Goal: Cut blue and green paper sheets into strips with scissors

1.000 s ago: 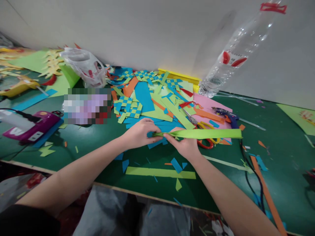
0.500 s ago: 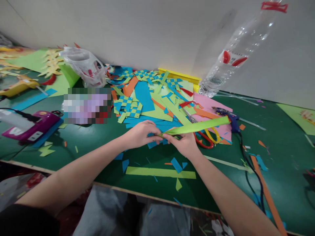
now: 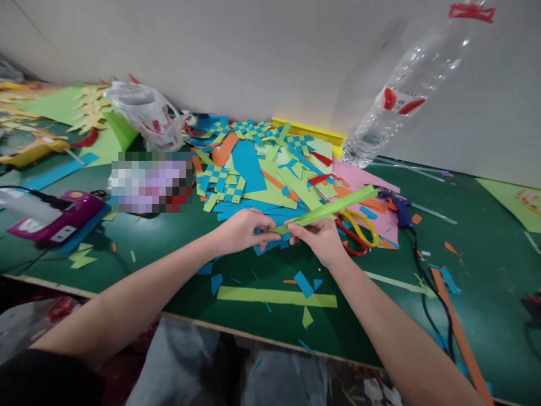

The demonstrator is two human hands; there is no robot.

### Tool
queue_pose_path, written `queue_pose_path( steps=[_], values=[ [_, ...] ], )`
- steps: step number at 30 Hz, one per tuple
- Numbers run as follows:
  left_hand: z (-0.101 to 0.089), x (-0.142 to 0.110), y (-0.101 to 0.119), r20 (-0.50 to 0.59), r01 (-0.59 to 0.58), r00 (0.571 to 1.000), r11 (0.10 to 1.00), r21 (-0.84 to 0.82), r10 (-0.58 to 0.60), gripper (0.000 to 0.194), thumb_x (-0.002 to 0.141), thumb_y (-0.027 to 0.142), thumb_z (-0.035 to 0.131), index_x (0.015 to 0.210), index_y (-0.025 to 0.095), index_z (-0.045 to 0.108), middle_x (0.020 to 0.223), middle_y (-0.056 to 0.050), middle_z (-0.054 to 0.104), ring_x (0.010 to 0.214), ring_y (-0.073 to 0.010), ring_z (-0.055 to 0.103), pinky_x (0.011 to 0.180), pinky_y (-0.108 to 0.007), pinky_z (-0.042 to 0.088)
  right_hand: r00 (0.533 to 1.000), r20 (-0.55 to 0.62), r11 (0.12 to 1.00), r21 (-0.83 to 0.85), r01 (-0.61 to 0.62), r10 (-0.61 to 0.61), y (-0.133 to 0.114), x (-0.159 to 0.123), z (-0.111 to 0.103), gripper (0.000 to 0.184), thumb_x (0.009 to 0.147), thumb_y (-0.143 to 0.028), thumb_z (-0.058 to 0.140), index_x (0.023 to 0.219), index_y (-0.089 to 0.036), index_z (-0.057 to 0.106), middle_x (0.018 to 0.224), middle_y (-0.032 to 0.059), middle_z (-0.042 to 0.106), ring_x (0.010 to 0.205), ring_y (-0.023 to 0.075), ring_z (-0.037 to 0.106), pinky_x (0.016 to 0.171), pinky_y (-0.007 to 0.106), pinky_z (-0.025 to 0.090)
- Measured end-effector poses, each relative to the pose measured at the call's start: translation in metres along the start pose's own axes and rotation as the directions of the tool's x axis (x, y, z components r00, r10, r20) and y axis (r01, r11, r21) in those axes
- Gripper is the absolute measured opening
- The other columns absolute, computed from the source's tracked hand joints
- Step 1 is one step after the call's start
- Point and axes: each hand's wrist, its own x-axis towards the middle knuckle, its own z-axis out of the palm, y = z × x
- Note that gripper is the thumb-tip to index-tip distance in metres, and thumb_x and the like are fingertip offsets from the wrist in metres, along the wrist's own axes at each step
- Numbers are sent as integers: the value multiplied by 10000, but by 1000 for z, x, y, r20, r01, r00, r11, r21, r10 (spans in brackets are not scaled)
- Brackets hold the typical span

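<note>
A green paper strip [image 3: 333, 207], folded lengthwise, is pinched between both hands above the table. My left hand [image 3: 247, 231] is closed on its near left end. Just to the right, my right hand [image 3: 319, 239] grips the same strip between thumb and fingers, and its long free part points up to the right. Scissors [image 3: 359, 230] with red and yellow handles lie beside my right hand. Behind the hands are blue paper strips [image 3: 236, 210] and woven blue-and-green paper pieces [image 3: 217, 181]. A flat green strip [image 3: 276, 296] lies near the table's front edge.
On the right are a blue glue gun [image 3: 399, 207] with a black cord, pink paper [image 3: 359, 176] and a clear plastic bottle [image 3: 406, 96] leaning on the wall. To the left stand a purple power strip [image 3: 54, 220], a plastic bag [image 3: 147, 115] and a yellow glue gun [image 3: 36, 151].
The strip's free end has swung slightly left and upward. My right hand has slid a little to the right along the strip, while my left hand has hardly moved.
</note>
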Motion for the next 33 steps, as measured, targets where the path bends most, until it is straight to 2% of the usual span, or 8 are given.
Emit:
queue_pose_path(
  steps=[4,9,16,23,28,33],
  values=[
    [0,0,-1,1,7,1000,1000,4,-7,351,905,384,582,619,186,539,538,49,670,646,-127,594,776,-250,424,998,-61,1000,-9,8,-9,1,-1,-1,116,690,-321,783,701,-212,748,515,-29,652,460,112,595,501,254,503],
    [1,2,0,30,10,999,1000,19,-11,361,905,364,591,598,184,528,557,61,678,648,-117,609,804,-251,415,991,-123,992,-123,36,-51,-1,-3,-1,167,707,-319,775,610,-200,710,483,-24,633,454,99,553,490,236,442],
    [1,1,1,20,-5,1000,998,55,4,325,906,346,595,624,186,571,573,63,668,635,-107,591,709,-220,412,985,-169,976,-218,2,-40,1,-4,-1,269,730,-379,752,556,-189,677,459,-17,610,414,94,476,447,247,361],
    [1,1,3,23,-15,1000,999,45,14,353,911,352,585,602,182,566,565,56,651,625,-101,581,653,-200,406,978,-205,963,-269,-30,-27,3,-5,0,322,754,-403,727,525,-188,656,441,-20,595,411,89,448,482,253,371],
    [1,1,5,12,-32,999,999,38,32,342,913,344,580,614,179,566,561,50,638,599,-94,582,629,-193,412,975,-221,968,-246,-49,-6,1,-6,2,301,738,-411,739,550,-190,659,412,-36,561,395,89,456,458,246,366],
    [0,0,7,53,14,998,1000,-13,-13,358,923,358,555,615,175,548,557,44,641,554,-84,588,555,-179,400,970,-241,975,-216,-42,-12,-1,-7,4,269,723,-400,753,570,-196,668,404,-45,542,391,91,471,443,242,370]
  ],
)
